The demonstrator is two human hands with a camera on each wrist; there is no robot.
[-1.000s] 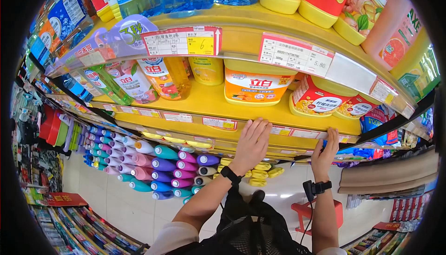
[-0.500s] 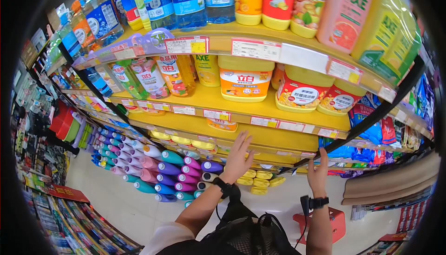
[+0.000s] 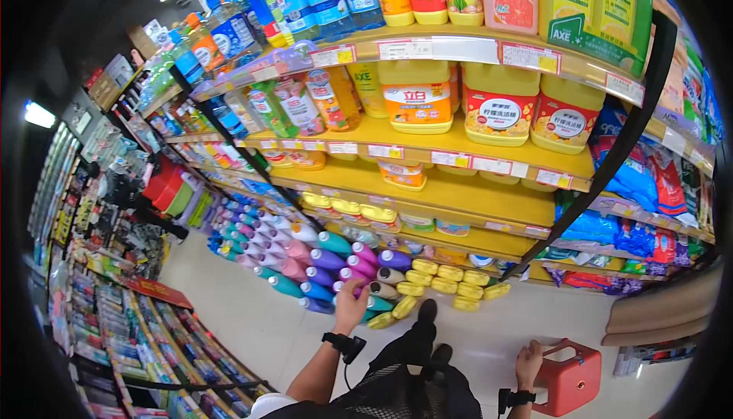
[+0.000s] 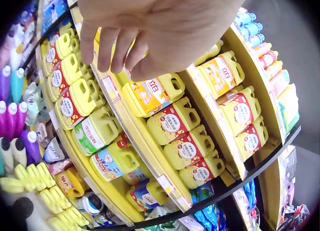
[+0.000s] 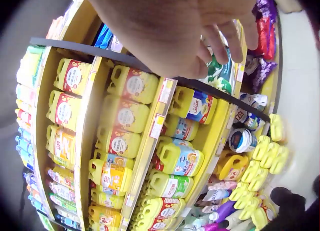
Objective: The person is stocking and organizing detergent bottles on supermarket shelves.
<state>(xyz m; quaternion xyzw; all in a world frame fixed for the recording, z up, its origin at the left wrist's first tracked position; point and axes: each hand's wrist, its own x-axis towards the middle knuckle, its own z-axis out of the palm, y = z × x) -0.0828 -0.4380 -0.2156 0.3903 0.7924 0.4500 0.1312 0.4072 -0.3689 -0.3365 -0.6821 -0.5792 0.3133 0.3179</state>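
Observation:
Both hands are empty and hang away from the shelves. In the head view my left hand [image 3: 350,311] has its fingers loosely bent, in front of purple, magenta and teal bottles [image 3: 330,261] massed on the floor. My right hand [image 3: 527,365] hangs lower, its outline beside a red plastic stool [image 3: 574,390]. Relaxed fingers with nothing in them also show in the left wrist view and the right wrist view. Facing me, a yellow shelf rack carries a yellow jug with an orange label [image 3: 416,106] and yellow jugs with red labels [image 3: 498,114].
Yellow bottles [image 3: 467,291] lie on the floor by the rack's base, near my feet. A black rack post [image 3: 603,178] stands on the right, with blue bags [image 3: 630,171] beyond it. Beige rolls [image 3: 664,297] lie at right. Another loaded shelf [image 3: 164,327] runs along the left.
Both hands have come off the shelf edge and dropped down and back. The view has drawn away from the rack, showing more of the floor and the whole red stool.

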